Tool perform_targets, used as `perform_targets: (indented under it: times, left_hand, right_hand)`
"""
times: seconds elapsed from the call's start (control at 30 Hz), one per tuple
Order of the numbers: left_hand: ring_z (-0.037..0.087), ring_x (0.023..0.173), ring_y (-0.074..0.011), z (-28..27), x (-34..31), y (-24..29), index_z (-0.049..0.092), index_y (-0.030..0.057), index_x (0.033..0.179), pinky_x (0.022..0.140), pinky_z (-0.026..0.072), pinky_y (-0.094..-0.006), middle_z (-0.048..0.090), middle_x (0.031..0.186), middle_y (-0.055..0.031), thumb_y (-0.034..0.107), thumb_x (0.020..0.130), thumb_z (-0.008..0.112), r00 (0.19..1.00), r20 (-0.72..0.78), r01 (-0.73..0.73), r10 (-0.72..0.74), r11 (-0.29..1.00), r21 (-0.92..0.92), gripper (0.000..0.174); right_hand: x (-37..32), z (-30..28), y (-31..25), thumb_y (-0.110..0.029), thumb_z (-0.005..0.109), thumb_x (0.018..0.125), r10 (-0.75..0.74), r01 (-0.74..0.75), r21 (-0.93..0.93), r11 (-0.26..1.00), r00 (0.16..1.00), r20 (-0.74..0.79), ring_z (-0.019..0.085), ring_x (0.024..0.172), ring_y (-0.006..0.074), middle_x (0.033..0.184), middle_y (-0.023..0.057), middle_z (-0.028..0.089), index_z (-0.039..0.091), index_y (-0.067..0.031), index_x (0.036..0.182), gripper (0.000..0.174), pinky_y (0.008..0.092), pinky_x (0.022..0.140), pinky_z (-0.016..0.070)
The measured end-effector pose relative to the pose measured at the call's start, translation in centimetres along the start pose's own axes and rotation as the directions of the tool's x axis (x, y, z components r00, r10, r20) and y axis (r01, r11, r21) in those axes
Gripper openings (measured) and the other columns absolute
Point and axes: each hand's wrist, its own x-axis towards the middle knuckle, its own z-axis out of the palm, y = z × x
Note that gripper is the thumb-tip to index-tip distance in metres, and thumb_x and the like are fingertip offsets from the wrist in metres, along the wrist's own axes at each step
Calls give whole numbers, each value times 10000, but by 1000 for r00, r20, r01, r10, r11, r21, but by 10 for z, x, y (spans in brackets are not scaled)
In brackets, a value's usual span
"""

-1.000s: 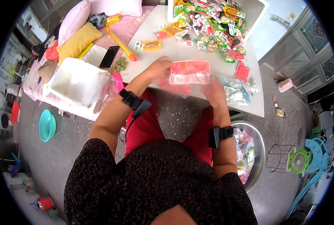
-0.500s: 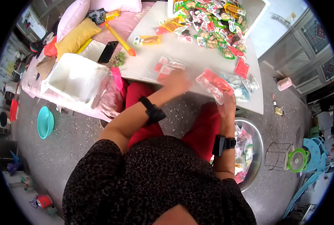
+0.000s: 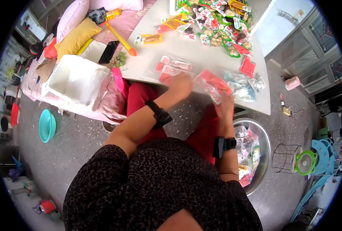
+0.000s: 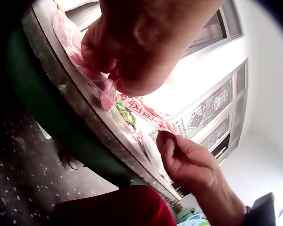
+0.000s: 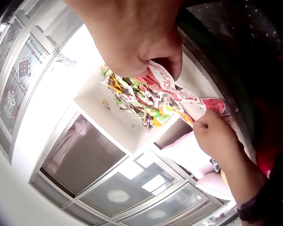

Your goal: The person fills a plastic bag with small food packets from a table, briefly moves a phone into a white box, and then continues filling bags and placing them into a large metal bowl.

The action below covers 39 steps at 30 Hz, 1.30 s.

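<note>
Red packet (image 3: pixel 211 81) is pinched at its 5 o'clock end by right hand (image 3: pixel 226 106), clear-wrapped packet (image 3: pixel 170 72) by left hand (image 3: pixel 181 85); film edges are best gripped lightly, contents uncrushed.

- The left hand (image 3: pixel 181 85) reaches forward in front of the body, palm side down, its fingers curled in.
- The left forearm (image 3: pixel 130 129) slants inward from a bent elbow to the left wrist (image 3: pixel 152 106).
- The right hand (image 3: pixel 226 104) is near the left one but apart from it, thumb and fingers closed in a pinch.
- The right forearm (image 3: pixel 227 167) points almost straight ahead, the right wrist (image 3: pixel 226 129) nearly in line with it.
- Both forearms are bare below short, dark-patterned sleeves (image 3: pixel 96 165).
</note>
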Motion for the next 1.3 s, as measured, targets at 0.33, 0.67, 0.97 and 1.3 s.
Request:
perform_targets:
  times: [0.33, 0.67, 0.97, 1.3]
  left_hand:
    - [507, 780, -310, -23, -7, 14, 518, 20, 837, 671, 413, -408, 513, 811, -163, 186, 708, 474, 995, -96, -38, 23, 986, -160, 215]
    - [508, 785, -291, -32, -23, 19, 510, 44, 895, 636, 425, -382, 523, 836, -125, 123, 704, 457, 971, -188, -169, 146, 979, -111, 214]
    - [506, 690, -289, -25, -34, 7, 507, 50, 811, 561, 414, -378, 504, 760, -113, 125, 672, 493, 973, -134, -203, 187, 972, -120, 158]
    - [492, 663, -283, -25, -42, 1, 514, 54, 845, 547, 394, -366, 486, 746, -107, 135, 624, 556, 948, -239, -235, 211, 969, -75, 239]
  right_hand:
    - [12, 14, 21, -29, 371, 808, 230, -239, 37, 970, 959, 168, 552, 835, 254, 956, 140, 532, 462, 27, 1011, 230, 370, 700, 480]
    - [29, 47, 39, -188, 482, 787, 445, -316, -592, 741, 892, 81, 516, 518, 108, 677, 55, 538, 510, -20, 868, 189, 219, 415, 409]
    - [14, 50, 47, -83, 500, 760, 297, -293, -385, 875, 954, -49, 431, 378, 104, 559, 49, 499, 472, -25, 706, 84, 193, 309, 314]
    - [35, 19, 70, -28, 432, 757, 64, 131, -651, 748, 962, 267, 546, 647, 164, 755, 80, 511, 446, 13, 880, 130, 234, 493, 449]
